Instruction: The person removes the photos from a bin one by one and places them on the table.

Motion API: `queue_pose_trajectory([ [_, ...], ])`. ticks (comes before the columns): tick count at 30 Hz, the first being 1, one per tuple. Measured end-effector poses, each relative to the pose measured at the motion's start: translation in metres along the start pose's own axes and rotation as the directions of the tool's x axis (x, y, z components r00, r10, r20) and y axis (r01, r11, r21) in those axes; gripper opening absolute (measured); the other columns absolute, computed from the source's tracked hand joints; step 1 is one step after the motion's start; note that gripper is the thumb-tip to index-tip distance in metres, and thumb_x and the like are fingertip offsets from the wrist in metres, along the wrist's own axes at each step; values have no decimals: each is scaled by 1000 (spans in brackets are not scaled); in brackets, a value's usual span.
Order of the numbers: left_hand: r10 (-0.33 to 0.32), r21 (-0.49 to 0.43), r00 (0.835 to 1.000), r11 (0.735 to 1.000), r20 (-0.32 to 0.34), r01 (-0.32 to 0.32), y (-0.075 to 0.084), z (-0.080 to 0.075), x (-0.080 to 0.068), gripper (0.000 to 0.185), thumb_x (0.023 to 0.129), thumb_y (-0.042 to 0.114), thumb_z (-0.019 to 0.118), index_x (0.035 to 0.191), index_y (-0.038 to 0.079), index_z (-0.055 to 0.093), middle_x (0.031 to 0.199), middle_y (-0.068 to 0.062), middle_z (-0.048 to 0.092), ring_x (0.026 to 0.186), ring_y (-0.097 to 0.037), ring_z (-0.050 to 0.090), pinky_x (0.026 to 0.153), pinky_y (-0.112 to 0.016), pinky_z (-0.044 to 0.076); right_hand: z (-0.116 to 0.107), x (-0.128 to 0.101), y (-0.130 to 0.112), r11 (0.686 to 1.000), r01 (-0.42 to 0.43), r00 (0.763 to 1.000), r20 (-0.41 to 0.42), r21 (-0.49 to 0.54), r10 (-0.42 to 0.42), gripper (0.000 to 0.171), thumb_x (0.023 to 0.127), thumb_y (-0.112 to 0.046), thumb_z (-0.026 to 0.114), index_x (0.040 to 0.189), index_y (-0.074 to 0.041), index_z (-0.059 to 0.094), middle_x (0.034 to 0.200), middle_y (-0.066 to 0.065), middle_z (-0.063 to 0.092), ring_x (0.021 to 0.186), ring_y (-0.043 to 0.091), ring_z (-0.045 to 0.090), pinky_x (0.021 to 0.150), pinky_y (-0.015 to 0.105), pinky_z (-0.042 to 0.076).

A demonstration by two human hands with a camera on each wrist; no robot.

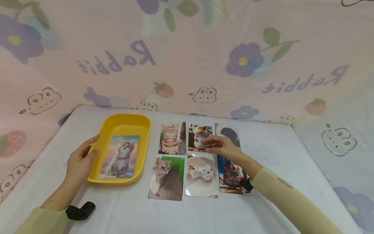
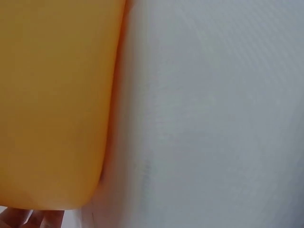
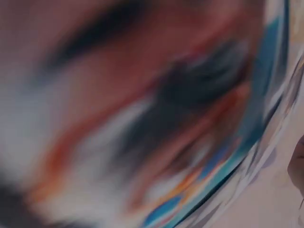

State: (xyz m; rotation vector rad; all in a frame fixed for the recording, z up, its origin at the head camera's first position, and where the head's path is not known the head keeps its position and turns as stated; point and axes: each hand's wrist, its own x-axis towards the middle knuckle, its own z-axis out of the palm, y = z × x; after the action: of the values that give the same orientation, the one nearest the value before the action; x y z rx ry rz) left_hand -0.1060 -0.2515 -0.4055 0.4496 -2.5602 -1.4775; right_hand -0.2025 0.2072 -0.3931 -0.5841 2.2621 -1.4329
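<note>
On the left, my left hand (image 1: 80, 162) grips the left rim of a yellow plastic tray (image 1: 144, 152); in the left wrist view, fingertips (image 2: 35, 219) show at the tray's lower edge. Inside the tray lies a photo card of a fluffy kitten (image 1: 121, 157). My right hand (image 1: 223, 146) hovers over the other cards. Its loosely bent fingers are by a card of a hamster in a white top (image 1: 200, 130), and no card shows between them. Under the right forearm is another dressed-hamster card (image 1: 230, 177), which fills the right wrist view, blurred.
Between tray and right hand lie a squinting cat card (image 1: 169, 138), a sitting cat card (image 1: 168, 178) and a card with two small hamsters (image 1: 201, 174). Behind the right hand is a partly covered card (image 1: 229, 131). A patterned curtain (image 1: 187, 65) surrounds the white table (image 1: 125, 208).
</note>
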Motion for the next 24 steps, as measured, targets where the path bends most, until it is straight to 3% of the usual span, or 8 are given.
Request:
queue_pose_trajectory([
  [10, 23, 1, 1000, 1000, -12, -23, 0, 1, -1, 45, 100, 19, 46, 145, 19, 43, 136, -29, 50, 80, 19, 43, 65, -2, 42, 41, 41, -19, 990, 105, 989, 94, 97, -114, 37, 92, -11, 61, 128, 0, 57, 124, 25, 56, 106, 26, 58, 88, 44, 52],
  [14, 18, 11, 1000, 1000, -13, -18, 0, 3, 0, 45, 100, 19, 46, 145, 20, 43, 139, -27, 49, 94, -1, 56, 67, 0, 41, 57, 57, -26, 983, 112, 985, 111, 145, -129, 37, 91, -10, 61, 127, 0, 58, 124, 24, 57, 106, 25, 59, 89, 49, 51],
  [17, 18, 14, 1000, 1000, -15, -18, 1, 4, 0, 45, 100, 19, 45, 145, 21, 43, 139, -26, 50, 103, -16, 56, 68, 0, 40, 68, 68, -33, 981, 129, 983, 109, 147, -146, 36, 90, -9, 60, 125, -2, 59, 123, 21, 59, 106, 24, 59, 88, 45, 52],
  [21, 16, 11, 1000, 1000, -21, -16, 1, 3, 0, 45, 100, 19, 45, 145, 21, 44, 137, -25, 51, 91, 3, 51, 68, 0, 41, 80, 81, -43, 976, 138, 981, 111, 168, -157, 35, 89, -8, 59, 124, -1, 60, 124, 21, 59, 105, 21, 58, 86, 36, 53],
  [24, 11, 10, 1000, 1000, -25, -11, 0, 2, 0, 45, 100, 19, 44, 145, 21, 43, 138, -25, 50, 95, -4, 55, 68, 0, 40, 89, 90, -50, 971, 113, 983, 117, 211, -139, 35, 90, -9, 61, 124, -2, 61, 123, 19, 60, 104, 18, 59, 90, 39, 53],
])
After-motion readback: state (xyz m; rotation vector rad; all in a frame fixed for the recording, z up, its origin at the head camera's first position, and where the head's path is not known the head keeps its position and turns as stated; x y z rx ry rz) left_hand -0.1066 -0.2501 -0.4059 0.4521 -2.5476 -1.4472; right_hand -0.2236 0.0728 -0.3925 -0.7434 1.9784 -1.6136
